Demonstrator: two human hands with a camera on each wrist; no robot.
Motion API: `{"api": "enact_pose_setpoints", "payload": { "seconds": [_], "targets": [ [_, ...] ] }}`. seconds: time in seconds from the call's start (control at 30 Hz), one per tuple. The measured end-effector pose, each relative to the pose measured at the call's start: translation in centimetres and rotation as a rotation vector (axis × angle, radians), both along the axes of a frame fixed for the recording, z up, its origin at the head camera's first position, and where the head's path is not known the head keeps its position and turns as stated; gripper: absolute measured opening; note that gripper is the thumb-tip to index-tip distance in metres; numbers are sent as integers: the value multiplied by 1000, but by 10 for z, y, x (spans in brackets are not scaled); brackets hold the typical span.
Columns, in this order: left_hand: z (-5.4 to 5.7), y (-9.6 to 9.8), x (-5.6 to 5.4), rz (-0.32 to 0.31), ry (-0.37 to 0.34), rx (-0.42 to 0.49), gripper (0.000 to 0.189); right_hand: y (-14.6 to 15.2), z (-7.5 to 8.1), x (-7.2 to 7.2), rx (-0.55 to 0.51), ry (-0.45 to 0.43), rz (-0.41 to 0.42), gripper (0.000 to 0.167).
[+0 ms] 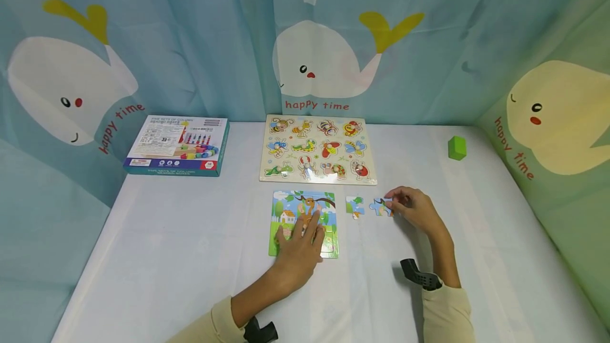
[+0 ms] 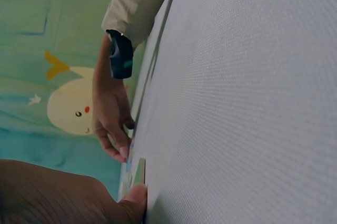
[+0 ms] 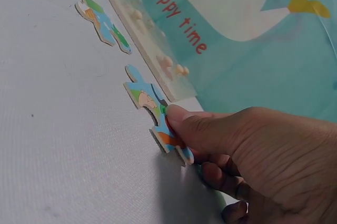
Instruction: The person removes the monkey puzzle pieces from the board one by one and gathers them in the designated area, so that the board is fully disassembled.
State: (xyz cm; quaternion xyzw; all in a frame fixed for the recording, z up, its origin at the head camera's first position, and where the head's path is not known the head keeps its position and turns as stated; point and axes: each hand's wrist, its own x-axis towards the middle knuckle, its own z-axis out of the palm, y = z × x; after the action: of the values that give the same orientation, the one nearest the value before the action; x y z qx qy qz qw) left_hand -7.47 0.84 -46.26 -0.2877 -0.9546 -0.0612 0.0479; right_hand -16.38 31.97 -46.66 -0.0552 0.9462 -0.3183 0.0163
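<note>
We rest our spread left hand (image 1: 297,255) on the puzzle (image 1: 288,217); rightward of it, our right hand (image 1: 419,210) pinches a piece (image 3: 146,98), presumably positioning it; next, release likely needs precision.

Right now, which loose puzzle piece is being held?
The rightmost piece, pinched by the right hand; the other piece lies untouched, nearer the left hand.

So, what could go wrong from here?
1. The loose piece lies between the held piece and the puzzle; the right hand might knock it in crossing.
2. The held piece is pinched toward one end, so it could twist or slip.
3. The left hand rests over the puzzle and might shift it if it presses sideways.
</note>
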Motion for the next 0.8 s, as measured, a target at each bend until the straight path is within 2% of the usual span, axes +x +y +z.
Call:
{"api": "enact_pose_setpoints", "payload": {
  "seconds": [0.1,0.53,0.8],
  "targets": [
    [-1,0,-1,1,16,7,60,-1,0,0,-4,3,-5,15],
    [-1,0,0,2,-17,19,58,-1,-2,0,6,3,-18,15],
    [-1,0,-1,0,-8,-5,61,-1,-1,0,18,-5,-19,16]
  ]
}}
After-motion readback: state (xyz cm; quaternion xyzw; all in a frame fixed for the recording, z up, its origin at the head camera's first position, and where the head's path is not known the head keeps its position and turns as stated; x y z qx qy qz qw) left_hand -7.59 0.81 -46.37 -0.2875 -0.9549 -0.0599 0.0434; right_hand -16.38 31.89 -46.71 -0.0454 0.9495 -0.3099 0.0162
